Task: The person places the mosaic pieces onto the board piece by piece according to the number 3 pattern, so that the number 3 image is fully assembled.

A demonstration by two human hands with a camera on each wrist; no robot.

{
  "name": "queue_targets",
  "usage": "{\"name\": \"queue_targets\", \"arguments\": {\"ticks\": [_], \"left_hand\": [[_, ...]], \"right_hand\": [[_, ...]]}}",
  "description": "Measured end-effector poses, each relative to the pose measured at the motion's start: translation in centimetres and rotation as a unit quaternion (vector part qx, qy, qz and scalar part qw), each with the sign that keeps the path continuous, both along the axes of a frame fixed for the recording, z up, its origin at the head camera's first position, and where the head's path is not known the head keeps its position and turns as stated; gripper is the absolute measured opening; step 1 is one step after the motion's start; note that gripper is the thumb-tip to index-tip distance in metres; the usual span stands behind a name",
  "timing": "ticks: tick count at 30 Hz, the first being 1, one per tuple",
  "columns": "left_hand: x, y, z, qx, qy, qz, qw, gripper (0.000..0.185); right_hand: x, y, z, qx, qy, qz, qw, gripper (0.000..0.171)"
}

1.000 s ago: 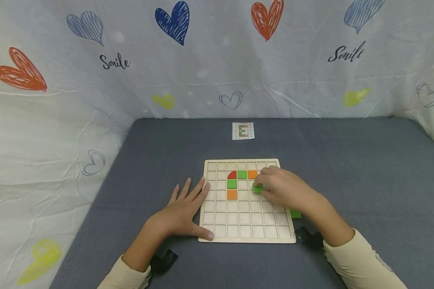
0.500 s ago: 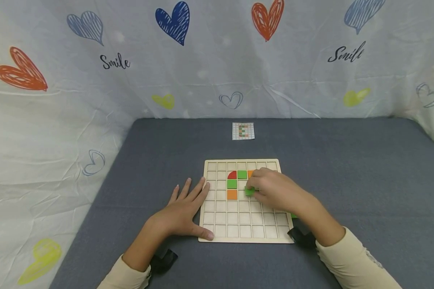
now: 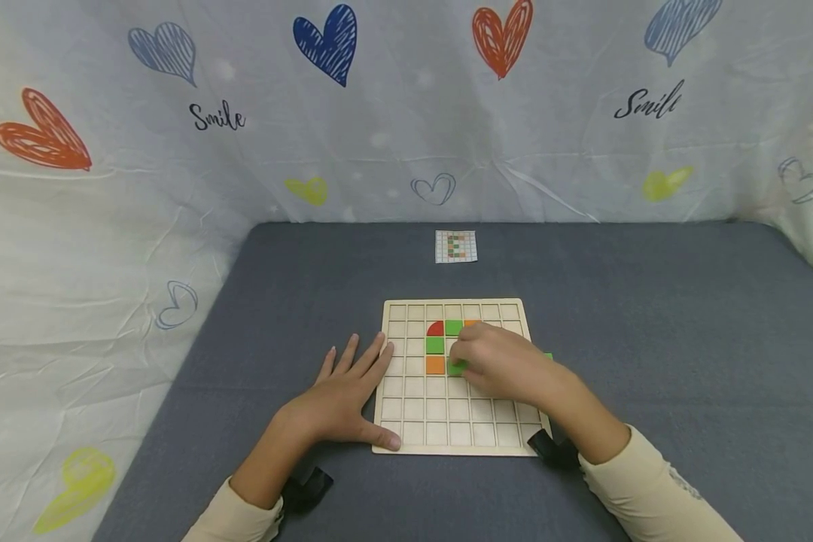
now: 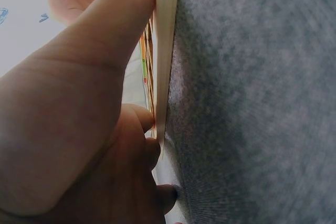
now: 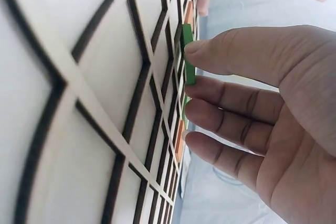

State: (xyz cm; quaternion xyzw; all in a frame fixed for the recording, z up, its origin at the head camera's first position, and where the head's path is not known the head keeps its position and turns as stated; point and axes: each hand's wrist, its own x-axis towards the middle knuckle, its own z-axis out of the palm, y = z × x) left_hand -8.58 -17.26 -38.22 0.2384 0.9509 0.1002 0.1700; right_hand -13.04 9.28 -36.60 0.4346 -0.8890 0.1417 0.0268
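A wooden grid board (image 3: 461, 433) lies on the grey mat. In its upper cells sit a red quarter-round tile (image 3: 435, 328), a green tile (image 3: 454, 327), a second green tile (image 3: 435, 345) and an orange tile (image 3: 435, 365). Another orange tile (image 3: 470, 324) is partly hidden behind my right hand. My right hand (image 3: 462, 360) pinches a green square tile (image 3: 457, 368) just right of the lower orange tile; the right wrist view shows this tile (image 5: 189, 61) between thumb and fingers, close to the board (image 5: 79, 103). My left hand (image 3: 352, 384) lies flat, touching the board's left edge (image 4: 167, 51).
A small pattern card (image 3: 456, 246) lies on the mat beyond the board. Another green piece (image 3: 547, 356) shows just past the board's right edge. A white cloth with hearts (image 3: 406, 113) walls in the back and both sides. Bare grey mat (image 3: 684, 339) stretches right.
My right hand has carried the green tile leftward and a little nearer across the board, ending beside the lower orange tile. The left hand has stayed put.
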Motion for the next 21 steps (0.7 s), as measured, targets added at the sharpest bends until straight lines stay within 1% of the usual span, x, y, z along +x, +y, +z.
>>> {"name": "queue_targets", "arguments": {"ticks": [3,9,17,21], "left_hand": [[-0.03,-0.02,-0.06,0.001,-0.002,0.001,1.0,0.122],[-0.02,-0.08,-0.16,0.0,-0.001,0.0,1.0,0.121],[0.01,0.03,-0.15,0.003,0.003,0.006,1.0,0.122],[-0.03,0.04,-0.14,0.001,0.002,0.008,1.0,0.122]], "right_hand": [[-0.02,-0.15,-0.16,0.01,-0.003,-0.006,1.0,0.016],[-0.12,-0.15,-0.36,0.015,0.006,-0.012,1.0,0.016],[-0.09,-0.18,-0.35,0.008,-0.003,-0.011,1.0,0.016],[-0.25,-0.18,-0.33,-0.003,-0.012,-0.009,1.0,0.02]]}}
